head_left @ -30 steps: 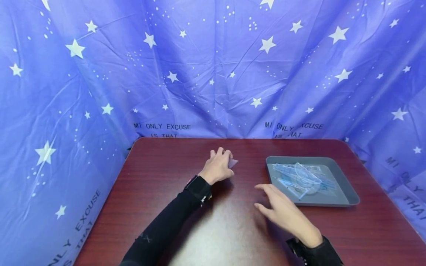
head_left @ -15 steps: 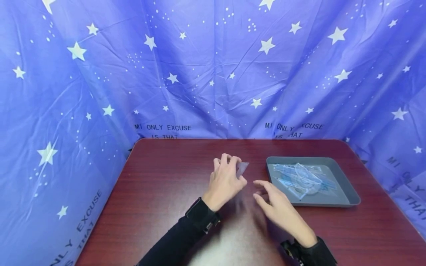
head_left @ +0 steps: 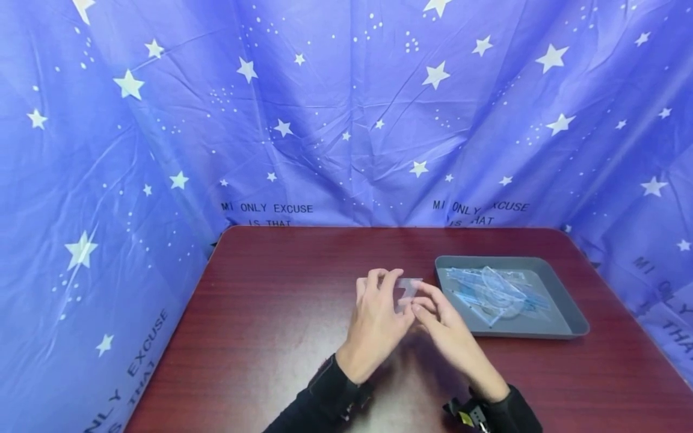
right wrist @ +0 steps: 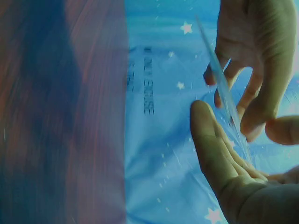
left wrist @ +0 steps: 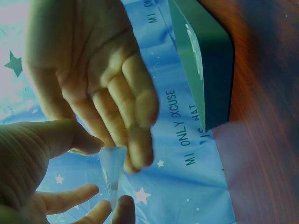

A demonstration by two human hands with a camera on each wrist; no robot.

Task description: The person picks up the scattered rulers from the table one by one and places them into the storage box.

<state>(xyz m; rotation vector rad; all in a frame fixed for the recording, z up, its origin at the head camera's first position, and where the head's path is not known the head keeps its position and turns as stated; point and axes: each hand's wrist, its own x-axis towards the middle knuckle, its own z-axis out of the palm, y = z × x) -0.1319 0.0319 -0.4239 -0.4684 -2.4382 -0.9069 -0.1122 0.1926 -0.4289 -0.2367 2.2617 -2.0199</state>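
Note:
My left hand (head_left: 373,325) pinches a small clear plastic set square (head_left: 407,285) above the table, its thumb on one side and fingertips on the other. The left wrist view shows the set square (left wrist: 113,168) narrowing downward between that thumb and the fingers. My right hand (head_left: 460,343) has come up to its right edge, with an index fingertip touching or nearly touching it. The right wrist view shows the set square (right wrist: 223,88) edge-on, beside the right hand's extended fingers (right wrist: 204,122). I cannot tell whether the right thumb presses it.
A grey tray (head_left: 563,300) stands to the right on the reddish-brown table (head_left: 281,270). In it lies a pile of clear and bluish plastic drawing pieces, among them a rounded protractor (head_left: 500,282). A blue star-print curtain (head_left: 346,156) hangs behind and at both sides.
My left hand has carried the set square rightward and nearer, away from the table's middle. My right hand has moved slightly left, and the two hands now meet at the set square.

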